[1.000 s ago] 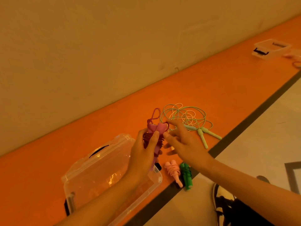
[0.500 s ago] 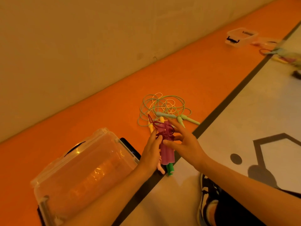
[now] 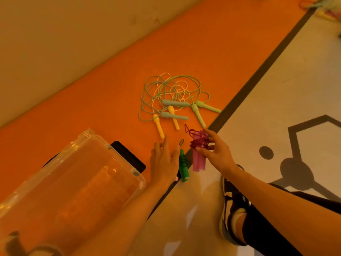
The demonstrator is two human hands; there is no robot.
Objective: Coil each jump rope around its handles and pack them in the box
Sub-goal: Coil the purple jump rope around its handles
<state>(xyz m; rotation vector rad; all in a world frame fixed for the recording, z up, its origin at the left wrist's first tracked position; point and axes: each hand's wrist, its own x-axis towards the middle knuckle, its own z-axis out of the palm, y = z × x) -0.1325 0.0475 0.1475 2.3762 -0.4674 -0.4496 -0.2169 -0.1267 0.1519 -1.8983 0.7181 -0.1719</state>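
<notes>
Beside green rope (image 3: 183,166), right hand (image 3: 216,154) pinching coiled pink rope (image 3: 199,150)

Right hand (image 3: 215,152): the pink coiled rope (image 3: 199,154) is pinched at its wound cord.
Left hand (image 3: 164,160): held flat, just beside the green coiled rope (image 3: 183,167).
Loose ropes (image 3: 171,95): left tangled on the orange floor (image 3: 110,100).
Box (image 3: 88,163): clear, set at the left.

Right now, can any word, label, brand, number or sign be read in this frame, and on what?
None: no readable text anywhere in the head view.
Box: no label shows.
Pink rope and green rope: no lettering shows on the handles.
Floor lines: plain shapes, no writing.
</notes>
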